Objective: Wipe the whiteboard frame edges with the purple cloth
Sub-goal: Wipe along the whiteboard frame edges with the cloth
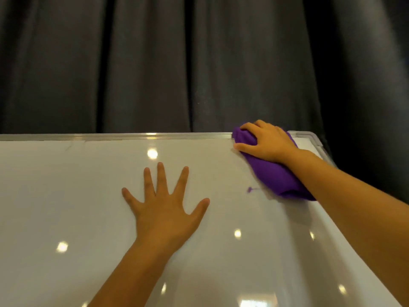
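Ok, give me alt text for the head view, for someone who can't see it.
The right hand grips a bunched purple cloth against the whiteboard's top frame edge, near its right corner. The left hand lies flat, fingers spread, on the glossy board. Dark curtains hang behind.

A dark grey fabric curtain [199, 63], hung in broad vertical folds, is seen across the whole upper half of the view. To the right of the curtain, a narrow strip of black background [398, 107] is seen.
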The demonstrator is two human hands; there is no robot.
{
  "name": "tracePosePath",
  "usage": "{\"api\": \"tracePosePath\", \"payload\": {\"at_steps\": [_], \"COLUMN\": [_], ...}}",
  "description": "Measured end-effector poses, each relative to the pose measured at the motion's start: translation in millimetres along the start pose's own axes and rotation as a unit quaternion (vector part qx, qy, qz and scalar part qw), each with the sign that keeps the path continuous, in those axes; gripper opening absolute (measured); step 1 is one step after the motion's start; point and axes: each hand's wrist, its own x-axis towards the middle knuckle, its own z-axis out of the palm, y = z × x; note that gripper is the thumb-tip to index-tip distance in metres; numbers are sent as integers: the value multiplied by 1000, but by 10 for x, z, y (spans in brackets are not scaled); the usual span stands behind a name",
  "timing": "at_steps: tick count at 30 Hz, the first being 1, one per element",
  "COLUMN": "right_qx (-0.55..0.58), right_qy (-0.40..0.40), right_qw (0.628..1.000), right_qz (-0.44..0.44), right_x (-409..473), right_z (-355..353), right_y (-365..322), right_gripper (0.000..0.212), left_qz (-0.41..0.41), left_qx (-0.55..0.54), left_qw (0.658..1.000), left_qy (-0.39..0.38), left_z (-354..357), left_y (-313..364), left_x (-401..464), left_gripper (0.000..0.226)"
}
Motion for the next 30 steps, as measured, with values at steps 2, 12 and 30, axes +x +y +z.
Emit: {"api": "tracePosePath", "payload": {"at_steps": [2,12,30], "right_qx": [-22,-106,-25], "right_qy": [6,43,-4], "right_qw": [1000,987,970], "right_qz": [18,114,243], "right_x": [-37,108,-729], "right_z": [-95,8,-89], "right_y": [377,489,815], "right_gripper": [60,50,90], "left_qz": [-2,-29,-8], "left_qx": [9,-15,-10], "left_qw": [1000,999,1000], "left_qy": [0,-27,-1], "left_z": [-11,56,64], "left_y": [20,748,802], "left_x": [4,51,-108], "left_gripper": [80,100,85]}}
